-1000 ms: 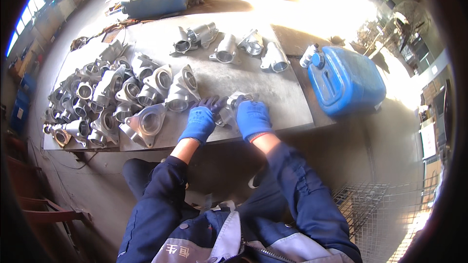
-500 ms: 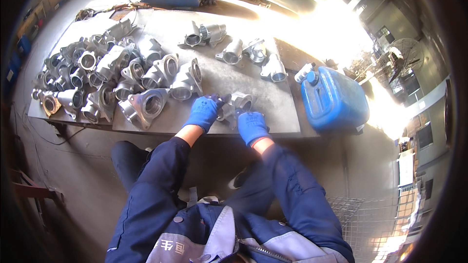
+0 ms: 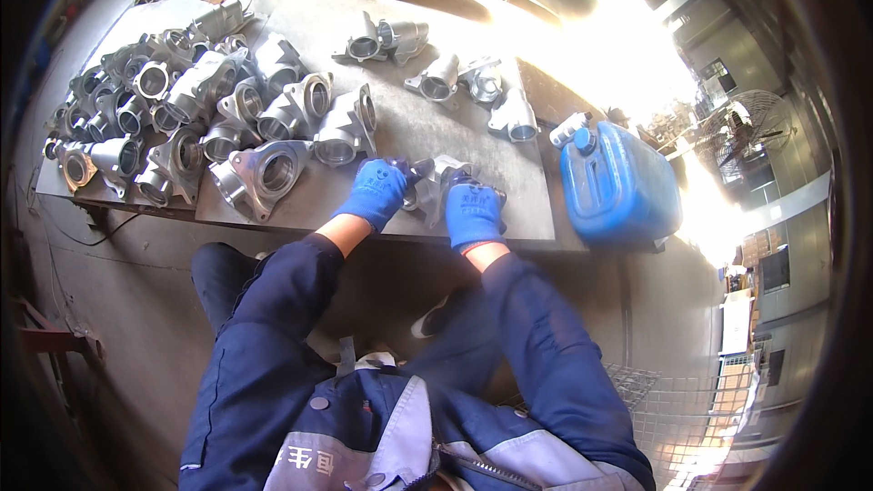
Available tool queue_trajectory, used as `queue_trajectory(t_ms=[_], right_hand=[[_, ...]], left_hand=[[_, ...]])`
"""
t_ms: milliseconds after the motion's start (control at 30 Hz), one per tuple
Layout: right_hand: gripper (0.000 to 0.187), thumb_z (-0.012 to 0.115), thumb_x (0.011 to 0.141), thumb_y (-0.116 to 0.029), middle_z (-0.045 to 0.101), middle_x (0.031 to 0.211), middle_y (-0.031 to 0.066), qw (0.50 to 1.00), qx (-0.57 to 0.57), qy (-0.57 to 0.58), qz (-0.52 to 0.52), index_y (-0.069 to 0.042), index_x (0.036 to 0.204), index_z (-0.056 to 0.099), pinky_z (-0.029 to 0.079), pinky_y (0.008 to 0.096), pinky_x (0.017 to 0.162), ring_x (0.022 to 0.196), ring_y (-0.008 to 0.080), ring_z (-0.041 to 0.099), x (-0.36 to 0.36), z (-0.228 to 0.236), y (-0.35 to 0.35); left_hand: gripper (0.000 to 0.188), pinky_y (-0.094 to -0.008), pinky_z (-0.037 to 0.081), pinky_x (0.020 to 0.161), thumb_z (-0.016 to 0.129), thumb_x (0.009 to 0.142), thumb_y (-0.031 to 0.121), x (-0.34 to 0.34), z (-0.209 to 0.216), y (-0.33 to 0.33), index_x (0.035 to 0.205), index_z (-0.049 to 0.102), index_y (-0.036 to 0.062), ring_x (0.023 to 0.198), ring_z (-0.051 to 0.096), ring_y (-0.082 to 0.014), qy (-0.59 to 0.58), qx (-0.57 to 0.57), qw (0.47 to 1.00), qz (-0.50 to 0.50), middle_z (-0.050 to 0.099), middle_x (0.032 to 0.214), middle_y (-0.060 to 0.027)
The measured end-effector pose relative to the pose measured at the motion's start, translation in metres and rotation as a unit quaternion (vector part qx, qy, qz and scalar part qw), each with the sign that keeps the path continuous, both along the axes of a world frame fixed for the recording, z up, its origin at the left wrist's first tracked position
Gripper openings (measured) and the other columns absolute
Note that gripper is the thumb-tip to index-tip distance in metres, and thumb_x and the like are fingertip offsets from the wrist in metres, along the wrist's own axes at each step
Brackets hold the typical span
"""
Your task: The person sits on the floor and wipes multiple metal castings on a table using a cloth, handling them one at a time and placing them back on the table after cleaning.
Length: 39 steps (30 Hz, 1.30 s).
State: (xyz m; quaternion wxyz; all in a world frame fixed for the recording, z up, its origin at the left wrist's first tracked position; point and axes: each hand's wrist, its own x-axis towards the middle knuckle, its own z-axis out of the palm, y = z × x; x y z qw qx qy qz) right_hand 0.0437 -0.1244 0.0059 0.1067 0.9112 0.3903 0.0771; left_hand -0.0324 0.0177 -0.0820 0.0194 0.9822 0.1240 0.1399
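Note:
A silver metal casting [image 3: 425, 194], a flanged pipe housing, rests on the bench near its front edge, between my two hands. My left hand [image 3: 380, 189], in a blue glove with dark fingertips, has its fingers closed on the left side of the casting. From the right, my right hand [image 3: 476, 207], gloved the same way, curls its fingers over the part's right side. The gloves hide much of this casting. Left of my hands, another flanged casting [image 3: 344, 132] stands next to a flat-lying one [image 3: 270, 173].
Many similar castings [image 3: 195, 86] crowd the left half of the metal-topped bench [image 3: 400, 109]. Further castings [image 3: 439, 79] stand toward the far right. A blue plastic jerrycan [image 3: 618, 182] sits at the bench's right end. Beyond it are a fan [image 3: 753, 123] and strong glare.
My right hand has shifted up and now lies further over the casting. My left hand stays at its left side. The whole view has tilted slightly, moving the bench upward.

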Motion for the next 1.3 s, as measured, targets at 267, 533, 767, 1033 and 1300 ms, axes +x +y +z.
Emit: queue_trajectory(t_ms=[267,533,767,1033,1300], right_hand=[[0.016,0.054,0.091,-0.020,0.071,0.081,0.0091,1.000,0.020,0.006,-0.013,-0.009,0.095,0.065,0.050,0.0446,0.061,0.072,0.0261,0.071,0.002,-0.040,-0.010],[0.017,0.052,0.091,-0.020,0.070,0.077,0.0113,0.997,0.059,0.025,-0.046,-0.010,0.097,0.064,0.050,0.0471,0.060,0.072,0.0269,0.071,-0.006,-0.061,-0.018],[0.017,0.050,0.091,-0.016,0.070,0.078,0.0090,0.997,0.054,0.044,-0.027,-0.009,0.096,0.064,0.049,0.0468,0.059,0.072,0.0275,0.071,-0.007,-0.093,-0.034],[0.012,0.053,0.089,-0.016,0.069,0.080,0.0074,0.997,0.047,0.028,-0.051,-0.012,0.092,0.063,0.047,0.0475,0.060,0.070,0.0274,0.070,-0.021,-0.114,-0.040],[0.015,0.054,0.088,-0.013,0.068,0.095,0.0114,0.999,-0.037,-0.035,0.015,-0.012,0.097,0.066,0.048,0.0461,0.059,0.076,0.0267,0.069,-0.021,-0.167,-0.054]], left_hand=[[0.053,-0.0376,0.053,0.062,0.059,0.087,0.023,-0.008,0.014,0.000,0.137,0.047,0.0357,0.082,0.066,-0.0236,-0.007,-0.016,1.000,-0.017,0.061,0.097,-0.0057],[0.059,-0.0398,0.054,0.064,0.054,0.088,0.012,-0.008,0.019,0.000,0.142,0.043,0.0325,0.081,0.067,-0.0265,-0.010,-0.027,0.999,-0.026,0.061,0.102,-0.0089],[0.055,-0.0391,0.052,0.065,0.060,0.087,0.023,-0.006,0.016,-0.001,0.139,0.046,0.0339,0.083,0.067,-0.0234,-0.007,-0.013,1.000,-0.015,0.062,0.100,-0.0070],[0.053,-0.0391,0.052,0.062,0.058,0.087,0.016,-0.009,0.015,-0.002,0.136,0.048,0.0323,0.078,0.066,-0.0243,-0.033,-0.004,0.999,-0.007,0.060,0.097,-0.0080],[0.060,-0.0402,0.051,0.060,0.051,0.088,0.007,0.006,-0.017,0.006,0.141,0.043,0.0350,0.076,0.066,-0.0259,0.009,0.019,1.000,0.011,0.060,0.100,-0.0090]])
